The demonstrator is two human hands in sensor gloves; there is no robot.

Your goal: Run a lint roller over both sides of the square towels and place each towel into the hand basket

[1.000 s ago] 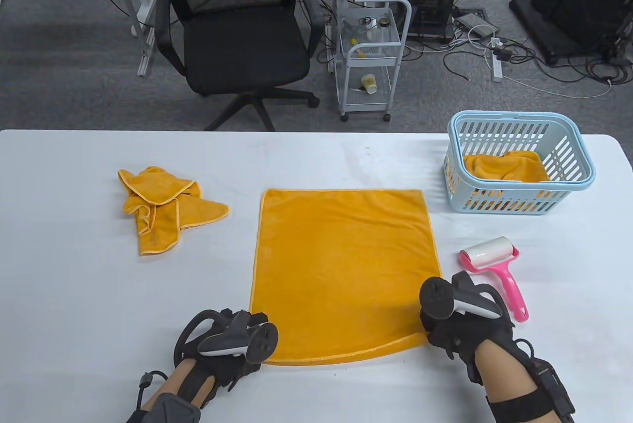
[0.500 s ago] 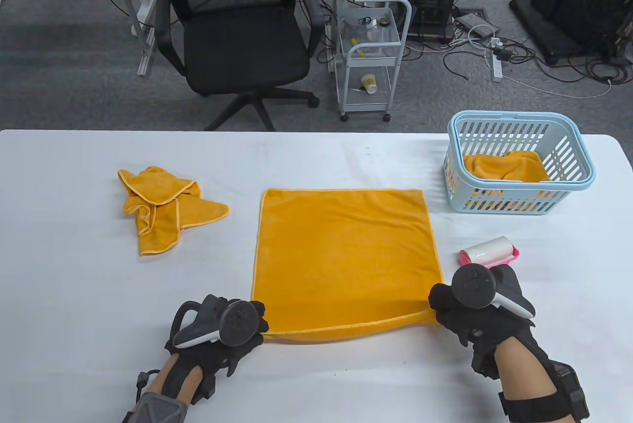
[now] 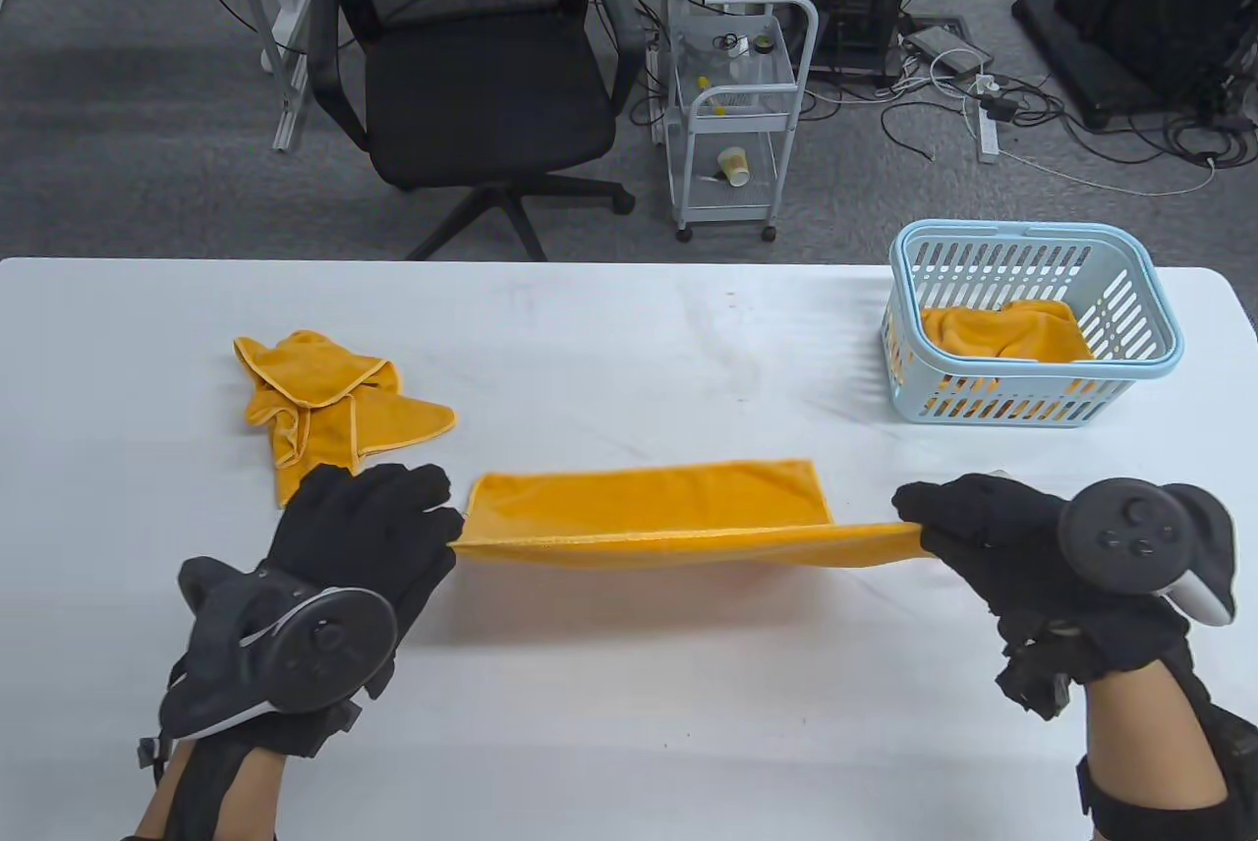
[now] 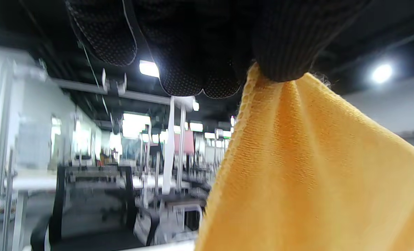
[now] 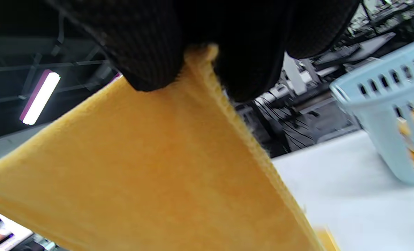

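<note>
Both hands hold one orange towel (image 3: 649, 512) lifted above the white bench (image 3: 609, 684), stretched between them across the lower middle of the table view. The left hand (image 3: 359, 536), at the lower left, has its grip pinching the towel's left corner; the left wrist view shows a gloved fingertip (image 4: 280, 52) pressed onto the hemmed corner, with the cloth hanging down from it. The right hand (image 3: 1002, 536), at the lower right, has its grip pinching the opposite corner; in the right wrist view the cloth's edge runs up between dark fingers (image 5: 147, 52) that close on it. The near edge of the towel is pulled taut between the two hands, and the rest of the cloth sags away toward the far side.

A second orange towel (image 3: 324, 409) lies crumpled on the bench at the left, just beyond the left hand. The light blue hand basket (image 3: 1130, 291) stands at the right of the bench, well apart from the held towel, with another orange towel (image 3: 1002, 330) bunched inside it. The lint roller cannot be made out; only a small white sliver shows just above the right hand.
</note>
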